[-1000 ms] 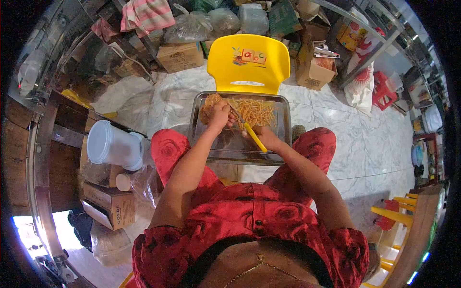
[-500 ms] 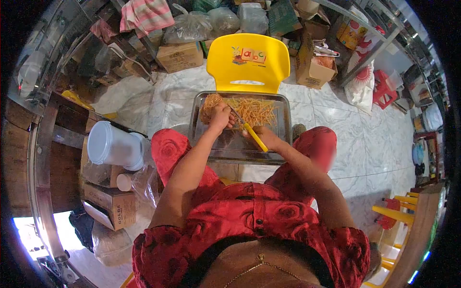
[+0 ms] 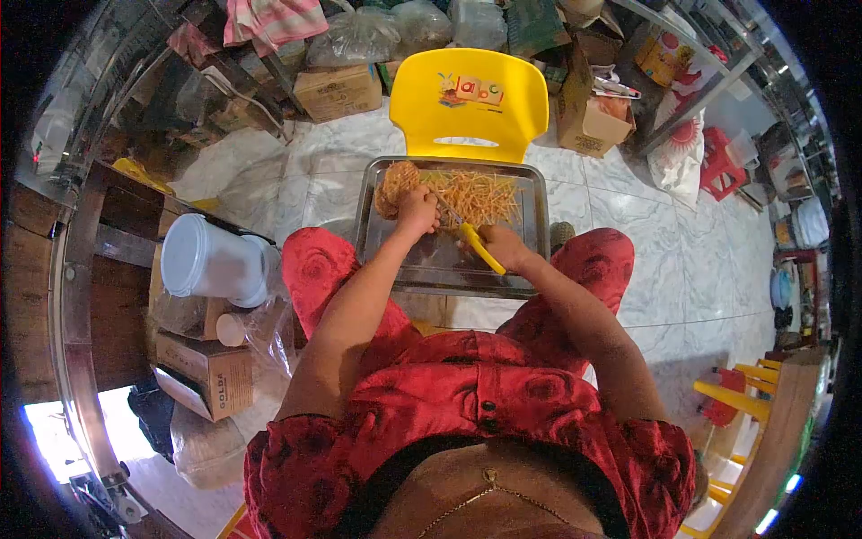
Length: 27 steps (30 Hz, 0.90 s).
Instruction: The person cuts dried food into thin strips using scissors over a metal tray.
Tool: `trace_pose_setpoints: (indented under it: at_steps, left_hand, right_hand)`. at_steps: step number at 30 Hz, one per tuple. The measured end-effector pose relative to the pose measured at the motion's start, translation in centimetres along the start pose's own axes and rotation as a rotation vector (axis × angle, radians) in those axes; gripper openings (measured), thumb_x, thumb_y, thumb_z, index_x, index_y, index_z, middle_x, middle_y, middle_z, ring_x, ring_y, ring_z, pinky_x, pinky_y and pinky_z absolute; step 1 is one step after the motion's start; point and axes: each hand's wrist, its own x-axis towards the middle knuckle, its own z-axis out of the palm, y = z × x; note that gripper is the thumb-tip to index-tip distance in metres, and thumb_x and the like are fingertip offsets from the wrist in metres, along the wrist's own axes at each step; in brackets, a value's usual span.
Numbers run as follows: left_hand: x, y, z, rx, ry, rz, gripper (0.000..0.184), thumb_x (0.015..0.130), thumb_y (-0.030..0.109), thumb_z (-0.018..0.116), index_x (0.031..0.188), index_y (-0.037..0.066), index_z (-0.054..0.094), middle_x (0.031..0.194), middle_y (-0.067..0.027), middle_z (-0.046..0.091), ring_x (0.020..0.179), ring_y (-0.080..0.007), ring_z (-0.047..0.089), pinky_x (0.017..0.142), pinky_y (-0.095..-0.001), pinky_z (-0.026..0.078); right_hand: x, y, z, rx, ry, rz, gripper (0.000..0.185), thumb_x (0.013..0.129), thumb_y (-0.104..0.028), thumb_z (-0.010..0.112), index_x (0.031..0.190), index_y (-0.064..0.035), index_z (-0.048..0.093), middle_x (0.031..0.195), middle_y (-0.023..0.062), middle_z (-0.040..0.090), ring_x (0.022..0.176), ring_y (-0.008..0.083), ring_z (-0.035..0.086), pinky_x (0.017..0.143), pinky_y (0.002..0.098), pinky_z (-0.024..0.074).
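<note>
My left hand is closed on a bundle of thin orange-brown strands, which bulges out on its far left side. My right hand grips yellow-handled scissors, their blades pointing up and left toward the fingers of the left hand. Whether the blades touch the strands cannot be made out. Both hands are over a metal tray. Loose, straight strands of the same colour lie spread across the tray's far right part.
A yellow chair stands behind the tray. White buckets and a cardboard box are on the left. Along the back are another carton, plastic bags and an open box. A red stool is far right.
The view has shifted slightly. The scissors' handles look wider apart now, with both loops showing more. My left hand still holds the bundle in about the same place.
</note>
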Motion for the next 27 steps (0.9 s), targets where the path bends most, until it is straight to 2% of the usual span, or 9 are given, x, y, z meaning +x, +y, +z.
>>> trace_pose_setpoints:
  at_steps: [2, 5, 10, 14, 17, 19, 22, 27]
  left_hand:
    - [0.2, -0.1, 0.0, -0.012, 0.009, -0.009, 0.013, 0.088, 0.015, 0.042, 0.091, 0.003, 0.047, 0.062, -0.0085, 0.056, 0.046, -0.0161, 0.055, 0.038, -0.0289, 0.044]
    - [0.2, -0.4, 0.2, -0.012, 0.035, -0.029, 0.014, 0.088, 0.015, 0.043, 0.092, 0.003, 0.048, 0.062, -0.0087, 0.056, 0.046, -0.0161, 0.055, 0.038, -0.0287, 0.044]
    - [0.5, -0.6, 0.0, 0.017, 0.015, -0.020, 0.015, 0.088, 0.015, 0.043, 0.093, 0.002, 0.049, 0.062, -0.0092, 0.057, 0.046, -0.0167, 0.056, 0.038, -0.0286, 0.044]
    - [0.3, -0.1, 0.1, 0.007, 0.028, -0.013, 0.016, 0.088, 0.015, 0.043, 0.095, 0.002, 0.049, 0.062, -0.0098, 0.057, 0.047, -0.0172, 0.056, 0.038, -0.0287, 0.044]
    - [0.1, 0.0, 0.0, -0.019, 0.028, 0.015, 0.014, 0.089, 0.014, 0.043, 0.092, 0.001, 0.049, 0.062, -0.0098, 0.056, 0.046, -0.0174, 0.056, 0.038, -0.0286, 0.044]
    - [0.1, -0.1, -0.1, -0.013, 0.026, 0.015, 0.015, 0.089, 0.014, 0.043, 0.091, 0.001, 0.049, 0.062, -0.0097, 0.056, 0.047, -0.0173, 0.056, 0.038, -0.0288, 0.044]
    - [0.0, 0.0, -0.1, -0.009, 0.016, 0.013, 0.015, 0.089, 0.014, 0.043, 0.091, 0.001, 0.049, 0.061, -0.0095, 0.055, 0.048, -0.0171, 0.055, 0.039, -0.0290, 0.044]
    - [-0.6, 0.8, -0.3, -0.001, -0.009, -0.010, 0.016, 0.089, 0.016, 0.042, 0.092, 0.002, 0.049, 0.062, -0.0089, 0.055, 0.049, -0.0164, 0.055, 0.040, -0.0291, 0.044]
  right_hand:
    - [-0.1, -0.4, 0.0, -0.012, -0.009, 0.019, 0.066, 0.073, -0.063, 0.050, 0.080, 0.0017, 0.061, 0.077, 0.0258, 0.059, 0.077, 0.0407, 0.057, 0.069, 0.0446, 0.0442]
    - [0.1, -0.2, 0.6, 0.053, -0.011, 0.016, 0.059, 0.075, -0.057, 0.056, 0.078, 0.0019, 0.060, 0.073, 0.0236, 0.059, 0.071, 0.0359, 0.059, 0.063, 0.0415, 0.0435]
    - [-0.2, -0.9, -0.1, 0.107, -0.065, -0.064, 0.064, 0.078, -0.060, 0.050, 0.081, 0.0030, 0.058, 0.070, 0.0223, 0.058, 0.067, 0.0329, 0.058, 0.062, 0.0401, 0.0433]
    - [-0.1, -0.9, -0.1, 0.141, -0.080, -0.009, 0.073, 0.075, -0.069, 0.043, 0.079, 0.0019, 0.061, 0.072, 0.0253, 0.058, 0.071, 0.0385, 0.058, 0.065, 0.0435, 0.0439]
    - [-0.3, -1.2, -0.6, 0.208, -0.142, 0.019, 0.071, 0.076, -0.067, 0.043, 0.078, 0.0014, 0.061, 0.072, 0.0249, 0.058, 0.069, 0.0359, 0.058, 0.063, 0.0422, 0.0436]
    - [-0.6, -1.7, -1.0, 0.250, -0.144, 0.016, 0.064, 0.080, -0.059, 0.047, 0.079, 0.0041, 0.058, 0.064, 0.0184, 0.057, 0.063, 0.0257, 0.056, 0.059, 0.0386, 0.0420]
    - [-0.4, -1.2, -0.6, 0.205, -0.100, -0.032, 0.064, 0.079, -0.059, 0.049, 0.080, 0.0040, 0.059, 0.062, 0.0166, 0.057, 0.060, 0.0258, 0.056, 0.058, 0.0386, 0.0422]
    - [-0.2, -0.5, -0.5, 0.159, -0.036, -0.062, 0.059, 0.077, -0.056, 0.054, 0.079, 0.0030, 0.060, 0.064, 0.0182, 0.058, 0.059, 0.0282, 0.057, 0.058, 0.0391, 0.0424]
